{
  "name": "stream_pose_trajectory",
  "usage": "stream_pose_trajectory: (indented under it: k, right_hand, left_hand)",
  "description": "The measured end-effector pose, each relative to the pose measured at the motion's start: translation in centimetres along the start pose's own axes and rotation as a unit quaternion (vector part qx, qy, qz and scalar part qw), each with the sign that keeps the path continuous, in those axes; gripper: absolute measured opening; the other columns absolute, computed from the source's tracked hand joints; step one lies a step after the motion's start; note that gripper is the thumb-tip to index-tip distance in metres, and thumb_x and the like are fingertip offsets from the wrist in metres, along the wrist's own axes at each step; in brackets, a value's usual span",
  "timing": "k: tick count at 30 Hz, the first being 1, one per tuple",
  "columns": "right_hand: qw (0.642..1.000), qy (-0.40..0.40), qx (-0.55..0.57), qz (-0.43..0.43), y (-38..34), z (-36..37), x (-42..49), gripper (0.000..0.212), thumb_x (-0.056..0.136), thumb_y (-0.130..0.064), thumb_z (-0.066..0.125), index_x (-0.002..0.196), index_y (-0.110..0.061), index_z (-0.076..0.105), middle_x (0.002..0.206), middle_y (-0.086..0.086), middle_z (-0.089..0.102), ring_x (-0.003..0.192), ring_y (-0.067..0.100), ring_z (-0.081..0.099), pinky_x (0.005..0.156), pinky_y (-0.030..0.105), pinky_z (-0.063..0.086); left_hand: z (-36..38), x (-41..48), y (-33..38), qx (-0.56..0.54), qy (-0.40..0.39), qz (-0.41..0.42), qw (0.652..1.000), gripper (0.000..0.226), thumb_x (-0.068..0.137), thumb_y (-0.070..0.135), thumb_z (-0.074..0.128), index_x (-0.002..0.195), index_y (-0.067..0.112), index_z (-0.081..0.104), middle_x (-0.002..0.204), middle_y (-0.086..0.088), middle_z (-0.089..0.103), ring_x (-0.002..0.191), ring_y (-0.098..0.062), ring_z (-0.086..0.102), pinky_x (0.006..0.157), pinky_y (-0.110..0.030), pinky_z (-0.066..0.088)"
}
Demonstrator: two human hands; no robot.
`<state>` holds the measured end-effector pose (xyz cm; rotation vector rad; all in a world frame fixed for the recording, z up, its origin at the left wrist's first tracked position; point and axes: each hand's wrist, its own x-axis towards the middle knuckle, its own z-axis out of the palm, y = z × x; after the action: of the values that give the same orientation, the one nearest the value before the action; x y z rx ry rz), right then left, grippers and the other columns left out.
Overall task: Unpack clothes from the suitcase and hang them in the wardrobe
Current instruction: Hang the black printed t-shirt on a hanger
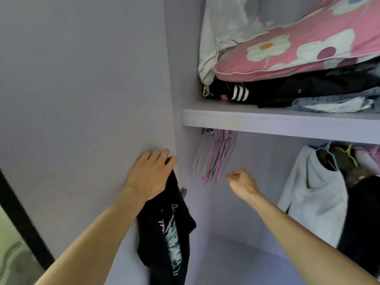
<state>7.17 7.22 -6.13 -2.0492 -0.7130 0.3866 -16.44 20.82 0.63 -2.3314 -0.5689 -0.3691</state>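
One only: right hand [242, 182], curled and empty, should lift the end one off hangers [216, 157], centre; left hand [152, 175] grips tee [170, 233].

A single wide-angle camera sat on the person's head and faced forward into the open wardrobe [226, 212] from very close. Its shelf [267, 122] crossed the upper right of the view at about lens height, with the empty hangers [216, 159] just below it near the centre. A lilac door panel [82, 99] filled the left half. Both forearms came in from the bottom edge, the left hand [150, 173] with a black T-shirt [164, 223] left of centre and the right hand [242, 182] right of it. The picture bowed at its edges.
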Motion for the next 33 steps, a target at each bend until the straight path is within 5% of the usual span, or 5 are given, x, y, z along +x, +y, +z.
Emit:
stream_pose_trajectory:
  k: [3, 9, 16, 28, 33]
  right_hand:
    - [0.999, 0.006, -0.025, 0.02, 0.0, 3.4, 4.3, 0.053, 0.099, -0.04, 0.051, 0.141, -0.009, 0.042, 0.135, 0.012, 0.056, 0.124, 0.03, 0.052, 0.099, 0.029, 0.041]
    - [0.995, 0.05, -0.068, 0.057, 0.4, 8.3, 9.5, 0.059, 0.103, -0.039, 0.04, 0.148, -0.002, 0.032, 0.148, 0.019, 0.043, 0.132, 0.035, 0.047, 0.104, 0.034, 0.04]
    - [0.992, 0.086, -0.083, 0.046, 3.3, 10.7, 12.2, 0.029, 0.095, -0.026, 0.051, 0.095, -0.004, 0.069, 0.105, 0.013, 0.069, 0.082, 0.026, 0.057, 0.073, 0.025, 0.042]
    - [0.971, 0.22, -0.093, 0.005, 0.8, 6.7, 9.2, 0.058, 0.107, -0.033, 0.022, 0.123, 0.007, 0.06, 0.134, 0.029, 0.055, 0.123, 0.043, 0.051, 0.101, 0.041, 0.04]
    - [0.975, 0.195, -0.104, 0.031, 0.8, 2.8, 5.4, 0.057, 0.106, -0.033, 0.022, 0.12, 0.005, 0.062, 0.128, 0.027, 0.059, 0.117, 0.043, 0.054, 0.098, 0.042, 0.042]
  left_hand:
    - [2.8, 0.6, -1.3, 0.088, 0.024, -0.001, 0.996, 0.061, 0.088, 0.023, 0.046, 0.146, 0.008, 0.043, 0.155, -0.027, 0.033, 0.145, -0.038, 0.029, 0.116, -0.053, 0.011]
    - [5.1, 0.6, -1.7, 0.17, -0.009, -0.029, 0.985, 0.07, 0.099, 0.046, 0.016, 0.157, 0.01, 0.001, 0.164, -0.016, -0.013, 0.151, -0.035, -0.017, 0.117, -0.058, -0.017]
    - [6.3, 0.8, -1.5, 0.185, 0.002, -0.043, 0.982, 0.071, 0.099, 0.05, 0.012, 0.158, 0.012, 0.002, 0.165, -0.013, -0.009, 0.151, -0.033, -0.015, 0.118, -0.058, -0.016]
    - [7.8, -0.6, -0.9, 0.136, 0.022, -0.022, 0.99, 0.057, 0.1, 0.042, 0.022, 0.146, 0.013, 0.041, 0.164, -0.019, 0.006, 0.152, -0.038, -0.003, 0.119, -0.059, -0.011]
    - [6.6, -0.8, -2.0, 0.063, 0.033, -0.012, 0.997, 0.051, 0.091, 0.031, 0.03, 0.111, 0.003, 0.069, 0.139, -0.023, 0.055, 0.142, -0.041, 0.036, 0.121, -0.053, 0.017]
